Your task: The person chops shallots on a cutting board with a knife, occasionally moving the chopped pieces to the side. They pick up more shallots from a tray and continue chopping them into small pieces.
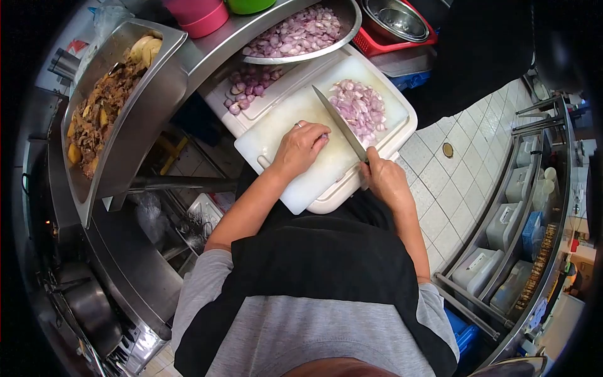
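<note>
My right hand (pixel 386 179) is wrapped round the handle of a large kitchen knife (pixel 339 120), its blade pointing away from me over the white cutting board (pixel 264 141). Left of the blade, my left hand (pixel 300 149), with a ring on one finger, rests on the board. Its fingers are closed on a shallot (pixel 325 136), mostly hidden by the fingertips. A pile of cut shallots (pixel 359 108) lies to the right of the knife. Whole peeled shallots (pixel 248 91) sit beyond the board's left side, on the white lid (pixel 220 103) beneath it.
A metal bowl of cut shallots (pixel 301 34) stands behind the board. At left is a deep steel pan (pixel 138 100) of cooked food. A red basket (pixel 370 45) holds metal bowls at the back. Shelves with white tubs (pixel 477 267) line the right; a person in black (pixel 471 56) stands nearby.
</note>
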The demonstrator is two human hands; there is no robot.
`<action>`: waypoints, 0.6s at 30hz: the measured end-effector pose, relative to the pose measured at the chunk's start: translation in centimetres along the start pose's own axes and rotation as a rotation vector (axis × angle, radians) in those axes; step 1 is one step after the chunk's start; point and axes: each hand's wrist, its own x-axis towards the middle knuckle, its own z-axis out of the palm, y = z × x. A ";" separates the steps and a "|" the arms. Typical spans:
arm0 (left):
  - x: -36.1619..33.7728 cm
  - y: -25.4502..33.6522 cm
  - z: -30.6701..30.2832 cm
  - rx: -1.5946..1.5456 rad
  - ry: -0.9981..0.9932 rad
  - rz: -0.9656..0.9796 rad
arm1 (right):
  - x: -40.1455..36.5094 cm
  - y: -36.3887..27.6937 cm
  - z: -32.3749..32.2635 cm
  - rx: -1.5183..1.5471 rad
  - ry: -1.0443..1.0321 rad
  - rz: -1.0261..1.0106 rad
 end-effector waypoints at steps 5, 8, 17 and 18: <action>0.1 0.1 -0.1 -0.009 -0.004 -0.028 | 0.1 0.1 0.0 0.017 -0.006 0.006; 0.0 -0.1 -0.1 0.005 -0.017 -0.015 | 0.0 0.0 0.1 0.013 -0.010 0.008; -0.1 -0.2 0.1 0.013 -0.004 -0.001 | 0.0 -0.1 0.0 0.023 -0.016 0.012; -0.1 0.0 -0.1 0.021 0.003 -0.023 | 0.0 -0.1 0.1 0.024 -0.018 0.012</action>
